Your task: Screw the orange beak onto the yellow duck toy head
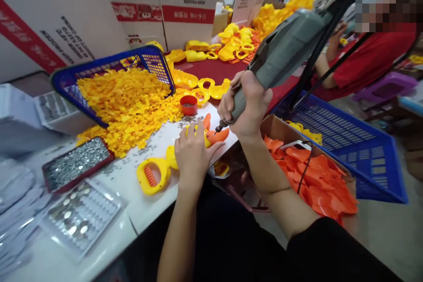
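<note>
Two hands are being used at the near edge of the white table (150, 211). The yellow-and-orange part (216, 135) is lying on the table edge and is being pinned down by the left hand (193, 156), which is flat with fingers spread, not curled round it. A grey electric screwdriver (284, 50) is being gripped in the closed right hand (247, 105), tilted, with its bit touching the part's orange piece. A yellow handle part (152, 177) is lying just left of the left hand. A red cup (188, 105) is standing behind, beside a heap of yellow pieces (128, 101) spilling from a tipped blue basket (66, 81). A tray of screws (77, 163) is sitting further left. Orange parts (317, 180) are being kept in a cardboard box (277, 125) under the right forearm.
</note>
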The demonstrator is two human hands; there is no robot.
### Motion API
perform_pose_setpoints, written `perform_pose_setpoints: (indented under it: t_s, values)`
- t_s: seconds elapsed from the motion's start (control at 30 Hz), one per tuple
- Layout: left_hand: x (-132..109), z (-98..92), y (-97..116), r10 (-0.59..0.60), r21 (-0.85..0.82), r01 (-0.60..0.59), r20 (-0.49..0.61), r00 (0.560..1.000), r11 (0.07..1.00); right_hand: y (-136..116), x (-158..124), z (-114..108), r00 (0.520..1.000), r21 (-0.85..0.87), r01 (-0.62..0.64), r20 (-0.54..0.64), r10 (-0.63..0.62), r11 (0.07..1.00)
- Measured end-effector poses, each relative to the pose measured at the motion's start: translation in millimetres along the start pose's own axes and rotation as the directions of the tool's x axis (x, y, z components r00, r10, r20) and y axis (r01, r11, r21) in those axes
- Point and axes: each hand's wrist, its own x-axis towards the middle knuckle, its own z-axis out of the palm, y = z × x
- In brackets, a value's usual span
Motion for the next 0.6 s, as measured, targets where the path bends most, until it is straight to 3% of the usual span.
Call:
perform_pose_setpoints:
  t_s: [0.3, 0.47, 0.6]
  values:
    - [1, -0.4, 0, -0.044, -0.088, 0.046, 0.027, 0.999, 0.995, 14, -4, 8, 1.0, -0.062, 0.005, 0.021, -0.004, 0.998]
    - [1, -2.0, 0, -0.048, -0.121, 0.055, 0.061, 0.997, 0.991, 18, -6, 7, 0.997, -0.136, -0.057, 0.047, 0.064, 0.989]
    - [-1, -3.7, 0, -0.038, -0.143, 0.048, 0.069, 0.997, 0.989, 20, -8, 8, 0.992, -0.153, 0.011, 0.127, 0.009, 0.988]
